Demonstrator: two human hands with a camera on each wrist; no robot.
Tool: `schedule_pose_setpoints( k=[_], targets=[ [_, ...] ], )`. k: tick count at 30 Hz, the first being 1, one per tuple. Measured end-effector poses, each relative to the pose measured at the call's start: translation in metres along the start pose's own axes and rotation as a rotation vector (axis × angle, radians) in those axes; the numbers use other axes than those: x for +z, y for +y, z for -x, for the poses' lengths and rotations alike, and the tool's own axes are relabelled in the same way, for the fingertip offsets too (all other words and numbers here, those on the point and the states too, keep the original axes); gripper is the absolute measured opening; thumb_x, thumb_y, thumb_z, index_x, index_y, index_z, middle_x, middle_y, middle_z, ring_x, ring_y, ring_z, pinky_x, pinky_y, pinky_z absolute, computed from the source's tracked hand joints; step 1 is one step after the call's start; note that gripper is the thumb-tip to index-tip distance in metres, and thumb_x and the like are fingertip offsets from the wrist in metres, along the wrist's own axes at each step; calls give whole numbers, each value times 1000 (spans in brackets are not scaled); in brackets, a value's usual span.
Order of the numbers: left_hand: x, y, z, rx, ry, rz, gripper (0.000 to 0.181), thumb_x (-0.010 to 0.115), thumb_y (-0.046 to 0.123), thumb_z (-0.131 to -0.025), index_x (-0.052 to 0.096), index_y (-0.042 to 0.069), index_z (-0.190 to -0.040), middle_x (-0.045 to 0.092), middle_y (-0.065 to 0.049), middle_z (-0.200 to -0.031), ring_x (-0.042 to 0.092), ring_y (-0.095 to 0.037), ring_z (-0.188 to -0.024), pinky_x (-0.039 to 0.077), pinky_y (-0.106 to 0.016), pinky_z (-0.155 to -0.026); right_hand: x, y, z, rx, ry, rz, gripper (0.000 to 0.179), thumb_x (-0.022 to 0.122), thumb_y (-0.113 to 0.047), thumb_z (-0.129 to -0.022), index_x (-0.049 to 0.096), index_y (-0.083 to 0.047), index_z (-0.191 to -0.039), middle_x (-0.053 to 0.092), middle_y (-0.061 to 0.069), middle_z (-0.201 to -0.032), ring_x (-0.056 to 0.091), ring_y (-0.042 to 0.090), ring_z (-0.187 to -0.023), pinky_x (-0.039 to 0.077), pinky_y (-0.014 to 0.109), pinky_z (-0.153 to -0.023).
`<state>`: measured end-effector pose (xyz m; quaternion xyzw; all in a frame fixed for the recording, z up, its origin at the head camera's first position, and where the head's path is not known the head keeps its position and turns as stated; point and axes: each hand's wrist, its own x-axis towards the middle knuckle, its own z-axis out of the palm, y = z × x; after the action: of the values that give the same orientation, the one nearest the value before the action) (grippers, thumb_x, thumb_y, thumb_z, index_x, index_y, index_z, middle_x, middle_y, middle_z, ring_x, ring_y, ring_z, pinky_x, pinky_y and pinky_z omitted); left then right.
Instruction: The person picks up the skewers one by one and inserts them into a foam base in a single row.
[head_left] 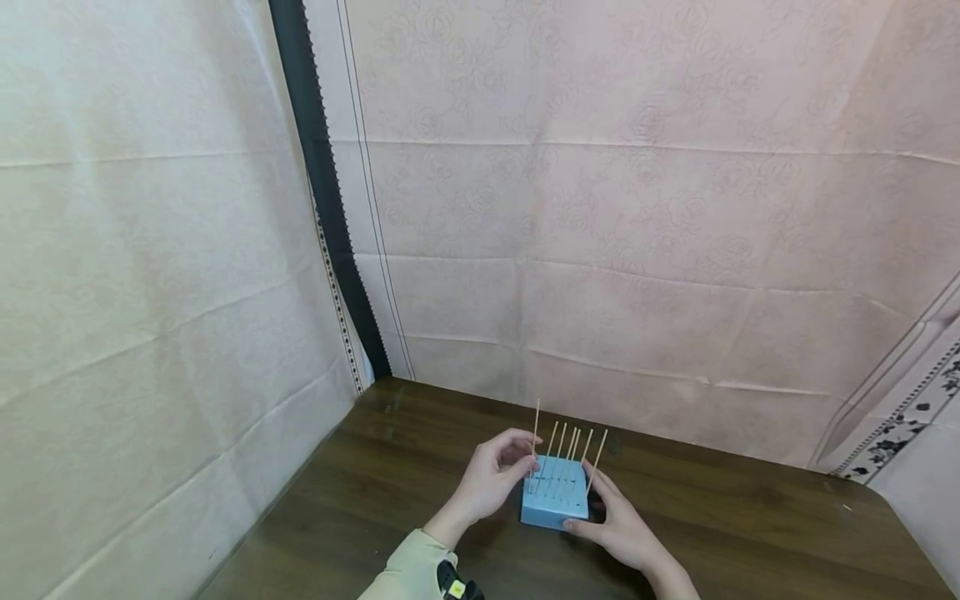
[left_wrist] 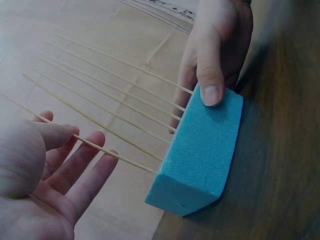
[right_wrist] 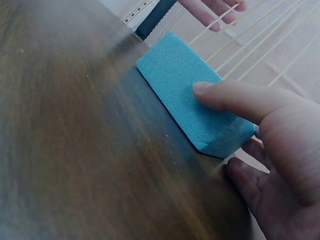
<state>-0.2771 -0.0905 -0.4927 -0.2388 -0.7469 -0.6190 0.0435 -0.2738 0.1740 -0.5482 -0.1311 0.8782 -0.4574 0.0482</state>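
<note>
A light-blue foam block [head_left: 555,510] rests on the wooden table with several thin wooden skewers [left_wrist: 125,65] standing up from its top in a row. My left hand [head_left: 487,477] pinches another skewer [left_wrist: 135,163] between thumb and fingers at the block's left end. That skewer's lower end meets the top face near the corner in the left wrist view. At the opposite end my right hand [head_left: 621,527] grips the block, its thumb [right_wrist: 210,94] pressed on the front face and the other fingers round the side and back, partly hidden.
The brown wooden table [head_left: 750,533] spreads out around the block. Pale patterned cloth [head_left: 637,208] hangs behind it, and more cloth [head_left: 150,292] hangs along the left side. A dark strip [head_left: 322,167] runs down the corner between them.
</note>
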Motion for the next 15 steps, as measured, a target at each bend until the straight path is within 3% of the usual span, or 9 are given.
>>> schedule_pose_setpoints(
  k=[12, 15],
  targets=[
    [0, -10, 1, -36, -21, -111, 14, 74, 17, -103, 74, 17, -117, 77, 4, -112, 72, -8, -102, 57, -28, -95, 0, 1, 0, 6, -6, -2, 113, 91, -43, -85, 25, -13, -171, 26, 26, -171, 49, 46, -142, 40, 68, -112],
    [1, -11, 0, -31, -19, -116, 13, 75, 17, -103, 75, 15, -116, 77, 5, -110, 71, -8, -100, 57, -28, -94, 0, 1, 0, 4, -7, -3, 113, 91, -43, -85, 25, -13, -171, 26, 26, -172, 50, 45, -140, 42, 67, -112]
  ],
)
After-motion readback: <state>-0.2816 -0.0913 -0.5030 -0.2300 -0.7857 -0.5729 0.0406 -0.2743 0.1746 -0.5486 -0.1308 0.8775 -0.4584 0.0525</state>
